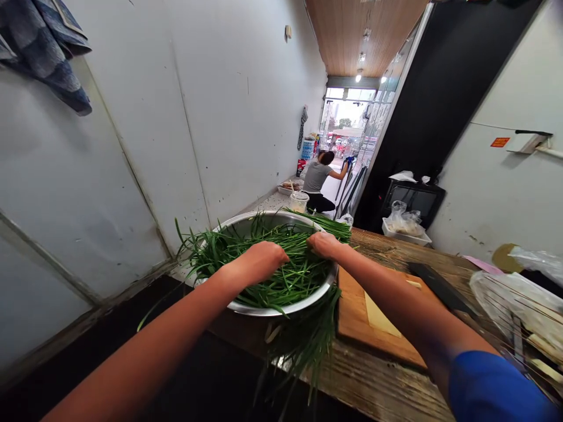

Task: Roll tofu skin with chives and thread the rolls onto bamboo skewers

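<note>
Both the left hand (264,258) and the right hand (324,244) close around green chives (281,275) heaped in a steel bowl (264,307) beside a wooden cutting board (373,322) on the desk (378,387).

No readable text anywhere. An orange sticker (500,142) on the far right wall carries marks too small to make out. A blue-and-white container (308,149) far down the corridor by the left wall has print, also too blurred to read.
</note>
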The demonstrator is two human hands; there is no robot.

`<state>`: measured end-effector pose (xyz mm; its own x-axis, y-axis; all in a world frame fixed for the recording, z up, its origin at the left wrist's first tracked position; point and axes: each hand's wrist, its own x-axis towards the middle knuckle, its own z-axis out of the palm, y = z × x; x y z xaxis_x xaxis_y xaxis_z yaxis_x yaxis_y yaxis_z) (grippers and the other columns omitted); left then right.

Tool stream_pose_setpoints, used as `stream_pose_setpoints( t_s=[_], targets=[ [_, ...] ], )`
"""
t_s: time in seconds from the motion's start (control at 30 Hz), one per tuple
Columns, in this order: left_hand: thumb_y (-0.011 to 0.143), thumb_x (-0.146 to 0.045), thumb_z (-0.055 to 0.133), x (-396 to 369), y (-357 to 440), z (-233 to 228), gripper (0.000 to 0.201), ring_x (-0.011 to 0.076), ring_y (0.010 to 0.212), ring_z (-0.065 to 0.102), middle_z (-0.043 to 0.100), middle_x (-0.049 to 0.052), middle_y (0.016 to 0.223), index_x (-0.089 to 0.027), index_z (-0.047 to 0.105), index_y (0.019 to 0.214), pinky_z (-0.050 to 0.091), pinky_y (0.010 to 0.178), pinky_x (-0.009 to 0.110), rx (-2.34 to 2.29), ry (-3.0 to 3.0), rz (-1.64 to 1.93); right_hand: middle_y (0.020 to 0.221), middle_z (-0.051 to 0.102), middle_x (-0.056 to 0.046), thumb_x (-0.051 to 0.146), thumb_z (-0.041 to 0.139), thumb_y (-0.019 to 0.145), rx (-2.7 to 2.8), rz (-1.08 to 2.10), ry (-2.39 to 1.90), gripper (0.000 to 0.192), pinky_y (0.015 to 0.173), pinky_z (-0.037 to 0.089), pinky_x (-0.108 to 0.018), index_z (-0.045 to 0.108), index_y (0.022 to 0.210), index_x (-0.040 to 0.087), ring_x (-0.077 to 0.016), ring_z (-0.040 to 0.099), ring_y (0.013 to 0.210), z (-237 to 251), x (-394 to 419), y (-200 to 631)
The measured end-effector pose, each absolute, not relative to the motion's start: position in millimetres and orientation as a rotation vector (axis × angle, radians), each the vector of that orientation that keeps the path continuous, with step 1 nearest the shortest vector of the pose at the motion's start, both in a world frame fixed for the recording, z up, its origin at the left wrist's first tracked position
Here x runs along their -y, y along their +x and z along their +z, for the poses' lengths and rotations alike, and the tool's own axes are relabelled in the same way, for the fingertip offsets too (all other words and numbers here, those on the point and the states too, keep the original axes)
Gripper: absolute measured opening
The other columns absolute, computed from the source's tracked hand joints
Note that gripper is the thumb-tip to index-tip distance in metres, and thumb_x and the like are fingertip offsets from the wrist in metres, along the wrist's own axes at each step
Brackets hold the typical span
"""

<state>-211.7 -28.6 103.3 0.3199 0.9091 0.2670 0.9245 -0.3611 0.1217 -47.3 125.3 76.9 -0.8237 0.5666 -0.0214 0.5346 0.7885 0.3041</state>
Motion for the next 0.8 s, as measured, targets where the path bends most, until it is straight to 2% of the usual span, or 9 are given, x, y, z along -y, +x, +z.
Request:
stream_pose_setpoints(
  t_s=[0.13, 0.23, 0.43, 0.6, 0.7, 0.8],
  targets=[
    [0.080, -0.014, 0.046, 4.9, -210.4, 105.6, 0.028, 0.0183, 0.092, 0.063, 0.070, 0.005, 0.097, -0.021, 0.070, 0.095, 0.045, 0.082, 0.026, 1.800, -2.518, -0.409, 0.087, 0.069, -0.010, 0.011, 0.048, 0.082, -2.928, 0.528, 0.776, 0.020, 0.077, 0.037, -0.028, 0.067, 0.086, 0.016, -0.0190, 0.062, 0.085, 99.4, -120.1, -43.3],
    [0.080, -0.016, 0.048, -8.9, -209.4, 100.2, 0.032, 0.0194, 0.101, 0.061, 0.067, 0.006, 0.108, -0.021, 0.066, 0.106, 0.044, 0.087, 0.028, 1.883, -2.443, -0.364, 0.090, 0.068, -0.012, 0.011, 0.047, 0.083, -2.928, 0.621, 0.716, 0.020, 0.075, 0.036, -0.029, 0.066, 0.085, 0.014, -0.0202, 0.059, 0.088, 118.2, -112.7, -37.7],
    [0.081, -0.015, 0.047, -12.9, -212.9, 98.9, 0.032, 0.0211, 0.106, 0.058, 0.065, 0.009, 0.111, -0.016, 0.063, 0.109, 0.042, 0.093, 0.032, 1.892, -2.214, -0.407, 0.092, 0.064, -0.015, 0.011, 0.042, 0.086, -2.958, 0.863, 0.813, 0.023, 0.073, 0.034, -0.031, 0.065, 0.087, 0.010, -0.0220, 0.055, 0.087, 150.6, -103.0, -13.0],
    [0.089, -0.020, 0.039, -5.7, -193.2, 125.9, 0.032, 0.0175, 0.106, 0.057, 0.063, 0.008, 0.114, -0.017, 0.062, 0.110, 0.040, 0.096, 0.031, 1.691, -2.169, -0.710, 0.088, 0.062, -0.014, 0.012, 0.041, 0.088, -2.994, 0.987, 0.713, 0.022, 0.072, 0.032, -0.032, 0.062, 0.088, 0.009, -0.0219, 0.052, 0.085, 166.3, -80.3, 15.7],
    [0.091, -0.023, 0.037, -2.2, -159.3, 142.9, 0.032, 0.0185, 0.111, 0.053, 0.061, 0.008, 0.118, -0.016, 0.060, 0.113, 0.037, 0.099, 0.034, 1.520, -2.292, -0.843, 0.088, 0.061, -0.012, 0.015, 0.036, 0.091, -3.070, 1.022, 0.630, 0.025, 0.075, 0.031, -0.032, 0.060, 0.091, 0.010, -0.0205, 0.050, 0.084, 166.5, -55.8, 35.9],
    [0.091, -0.025, 0.036, -1.0, -127.3, 152.9, 0.034, 0.0174, 0.101, 0.057, 0.065, 0.007, 0.109, -0.015, 0.059, 0.114, 0.041, 0.091, 0.030, 1.471, -2.588, -0.832, 0.088, 0.060, -0.011, 0.017, 0.030, 0.094, -3.119, 1.062, 0.617, 0.030, 0.077, 0.031, -0.033, 0.059, 0.095, 0.010, -0.0204, 0.049, 0.085, 165.0, -39.0, 53.7]
  ],
)
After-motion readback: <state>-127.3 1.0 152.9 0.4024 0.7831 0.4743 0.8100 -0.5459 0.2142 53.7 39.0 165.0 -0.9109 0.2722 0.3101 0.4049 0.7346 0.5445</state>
